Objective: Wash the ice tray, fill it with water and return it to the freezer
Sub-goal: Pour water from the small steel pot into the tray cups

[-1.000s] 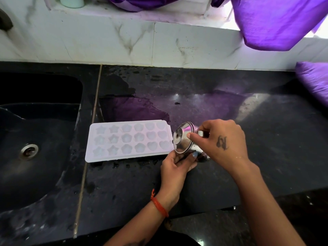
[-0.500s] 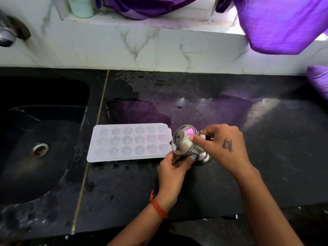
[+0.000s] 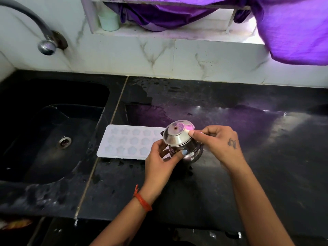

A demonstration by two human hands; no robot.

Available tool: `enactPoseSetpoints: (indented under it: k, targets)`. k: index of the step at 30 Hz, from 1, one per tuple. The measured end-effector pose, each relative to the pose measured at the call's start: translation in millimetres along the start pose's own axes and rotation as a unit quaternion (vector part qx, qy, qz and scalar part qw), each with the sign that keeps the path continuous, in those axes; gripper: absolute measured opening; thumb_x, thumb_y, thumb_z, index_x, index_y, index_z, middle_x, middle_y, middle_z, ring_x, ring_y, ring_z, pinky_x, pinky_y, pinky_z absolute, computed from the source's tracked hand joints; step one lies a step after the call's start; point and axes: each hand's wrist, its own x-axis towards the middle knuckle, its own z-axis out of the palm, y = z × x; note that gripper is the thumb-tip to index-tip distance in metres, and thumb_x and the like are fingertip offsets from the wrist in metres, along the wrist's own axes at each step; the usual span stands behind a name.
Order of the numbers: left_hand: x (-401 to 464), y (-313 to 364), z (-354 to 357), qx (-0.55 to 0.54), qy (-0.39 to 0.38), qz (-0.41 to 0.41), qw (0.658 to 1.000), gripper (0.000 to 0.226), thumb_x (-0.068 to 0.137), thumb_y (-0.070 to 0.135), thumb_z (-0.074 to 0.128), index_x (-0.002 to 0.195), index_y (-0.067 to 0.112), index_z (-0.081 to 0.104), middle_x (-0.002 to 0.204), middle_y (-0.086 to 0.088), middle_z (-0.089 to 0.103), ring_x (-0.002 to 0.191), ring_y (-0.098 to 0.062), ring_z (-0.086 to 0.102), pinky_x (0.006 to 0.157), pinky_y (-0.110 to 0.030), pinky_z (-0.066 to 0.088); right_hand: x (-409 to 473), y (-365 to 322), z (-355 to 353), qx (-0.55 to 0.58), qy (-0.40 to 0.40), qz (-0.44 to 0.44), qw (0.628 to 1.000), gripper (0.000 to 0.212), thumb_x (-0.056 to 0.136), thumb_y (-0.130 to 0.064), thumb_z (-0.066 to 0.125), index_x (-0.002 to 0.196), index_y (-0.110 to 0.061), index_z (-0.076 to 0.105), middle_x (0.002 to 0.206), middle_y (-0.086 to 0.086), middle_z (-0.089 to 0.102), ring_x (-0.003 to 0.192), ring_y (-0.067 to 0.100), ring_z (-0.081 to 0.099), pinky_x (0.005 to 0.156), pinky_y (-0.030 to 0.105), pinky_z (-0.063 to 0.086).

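Bare forearms, an orange thread band on the left wrist, a dark tattoo on the right hand

No readable text, brand or number shows anywhere; the only mark is a small dark tattoo on the back of the right hand, too unclear to read.

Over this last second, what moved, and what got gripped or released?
The steel pot has tipped more upright, lid facing up, between the left hand and right hand; nothing released. The ice tray stays flat beside the sink.
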Motion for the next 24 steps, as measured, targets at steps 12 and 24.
enactPoseSetpoints:
  k: [12,24]
  targets:
    - [42,27,-72,0.004,-0.018,0.009,1.000,0.076,0.062,0.012,0.087,0.121,0.033,0.045,0.119,0.007,0.062,0.104,0.005,0.056,0.073,-0.009,0.048,25,-33,61,0.116,-0.071,0.016,0.991,0.024,0.070,-0.029,0.081,0.055,-0.015,0.069,0.059,-0.003,0.069,0.067,0.013,0.066,0.078,0.041,0.055]
    - [114,40,-129,0.058,0.019,0.052,0.997,0.076,0.060,0.005,0.087,0.120,0.024,0.044,0.103,0.019,0.058,0.096,0.006,0.057,0.070,-0.008,0.049,76,-62,135,0.135,-0.095,0.041,0.985,0.025,0.075,-0.029,0.077,0.066,-0.007,0.069,0.072,0.014,0.070,0.074,0.022,0.064,0.086,0.045,0.056]
